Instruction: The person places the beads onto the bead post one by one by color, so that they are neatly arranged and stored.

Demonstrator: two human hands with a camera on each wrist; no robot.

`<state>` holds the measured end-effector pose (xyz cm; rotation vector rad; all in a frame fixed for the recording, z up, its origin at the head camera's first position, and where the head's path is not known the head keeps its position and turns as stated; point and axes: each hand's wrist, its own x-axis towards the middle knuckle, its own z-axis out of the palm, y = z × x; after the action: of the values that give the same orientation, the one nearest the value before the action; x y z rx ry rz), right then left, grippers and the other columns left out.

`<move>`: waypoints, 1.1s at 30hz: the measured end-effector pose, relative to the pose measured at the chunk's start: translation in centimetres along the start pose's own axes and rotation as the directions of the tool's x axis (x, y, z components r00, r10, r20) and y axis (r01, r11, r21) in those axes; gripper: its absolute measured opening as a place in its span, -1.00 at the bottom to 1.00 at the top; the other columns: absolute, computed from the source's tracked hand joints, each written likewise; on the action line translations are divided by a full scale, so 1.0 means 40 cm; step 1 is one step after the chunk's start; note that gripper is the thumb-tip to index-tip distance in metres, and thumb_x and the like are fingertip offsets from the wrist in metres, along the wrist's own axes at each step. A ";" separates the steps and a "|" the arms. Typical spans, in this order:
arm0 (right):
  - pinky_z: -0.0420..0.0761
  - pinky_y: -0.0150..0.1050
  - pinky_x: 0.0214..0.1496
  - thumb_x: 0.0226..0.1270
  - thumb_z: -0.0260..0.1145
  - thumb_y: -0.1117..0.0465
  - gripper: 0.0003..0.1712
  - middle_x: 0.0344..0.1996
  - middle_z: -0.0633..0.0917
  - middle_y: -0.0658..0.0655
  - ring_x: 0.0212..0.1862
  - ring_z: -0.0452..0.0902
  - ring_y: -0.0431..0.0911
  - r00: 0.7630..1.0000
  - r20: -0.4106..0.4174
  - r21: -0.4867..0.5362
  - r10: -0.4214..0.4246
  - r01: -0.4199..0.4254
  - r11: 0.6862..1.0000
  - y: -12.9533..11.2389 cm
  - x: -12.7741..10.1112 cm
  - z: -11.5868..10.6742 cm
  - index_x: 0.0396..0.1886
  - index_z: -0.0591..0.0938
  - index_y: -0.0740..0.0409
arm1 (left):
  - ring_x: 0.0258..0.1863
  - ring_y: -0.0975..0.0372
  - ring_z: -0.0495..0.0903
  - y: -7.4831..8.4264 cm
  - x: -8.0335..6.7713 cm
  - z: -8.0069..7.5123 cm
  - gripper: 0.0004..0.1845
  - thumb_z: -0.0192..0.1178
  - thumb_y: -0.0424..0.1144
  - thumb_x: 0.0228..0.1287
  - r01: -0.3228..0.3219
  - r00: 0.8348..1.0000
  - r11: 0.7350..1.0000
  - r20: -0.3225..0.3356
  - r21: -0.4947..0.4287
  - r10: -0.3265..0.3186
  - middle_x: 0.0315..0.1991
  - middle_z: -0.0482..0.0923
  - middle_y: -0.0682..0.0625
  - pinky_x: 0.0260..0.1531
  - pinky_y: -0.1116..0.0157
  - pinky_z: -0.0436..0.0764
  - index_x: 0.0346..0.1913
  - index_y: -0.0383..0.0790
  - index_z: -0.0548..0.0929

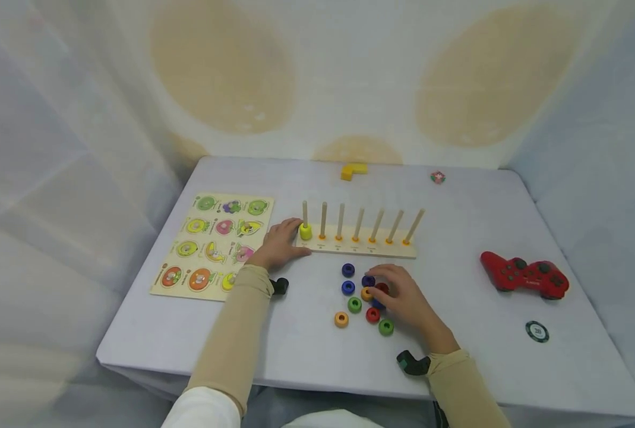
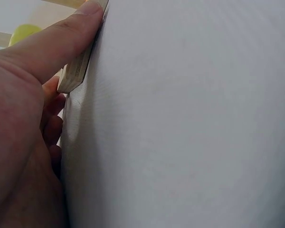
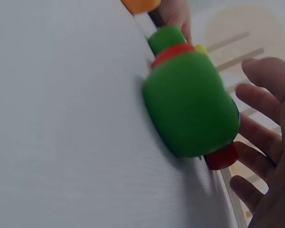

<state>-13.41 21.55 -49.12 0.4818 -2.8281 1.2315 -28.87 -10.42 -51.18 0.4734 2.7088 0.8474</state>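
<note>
A wooden peg board [image 1: 357,245] with a row of upright pegs lies mid-table, a yellow-green ring [image 1: 306,232] on its leftmost peg. My left hand [image 1: 278,245] grips the board's left end, the thumb along its front edge [image 2: 76,73] and the other fingers around behind. My right hand [image 1: 405,297] hovers over a group of loose rings, its fingers spread and loosely bent. Near those fingertips are a dark blue ring [image 1: 367,280], an orange ring [image 1: 367,294] and a dark red ring [image 1: 382,288]. A green ring [image 3: 190,104] looms large in the right wrist view.
A fruit puzzle board [image 1: 189,248] lies at the left, partly behind the left forearm. On the right are a red game controller [image 1: 525,275] and a round chip [image 1: 537,331]. Yellow blocks [image 1: 353,171] and a small pink-and-green piece [image 1: 438,177] sit near the back edge.
</note>
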 end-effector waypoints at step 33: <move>0.38 0.22 0.35 0.30 0.47 0.27 -0.61 0.20 0.61 0.25 0.33 0.38 0.19 0.935 -0.353 0.009 -0.026 0.032 0.999 -0.082 0.113 -0.062 0.09 0.61 0.21 | 0.59 -0.10 0.08 0.011 -0.011 0.003 -0.03 0.44 0.16 0.18 0.031 0.999 0.999 -0.007 -0.014 -0.031 0.63 0.10 0.02 0.59 -0.13 0.06 0.59 0.05 0.20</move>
<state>-17.01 19.99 -44.45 0.2670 -2.5025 1.1942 -28.33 -10.16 -50.95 0.4253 2.7080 0.8607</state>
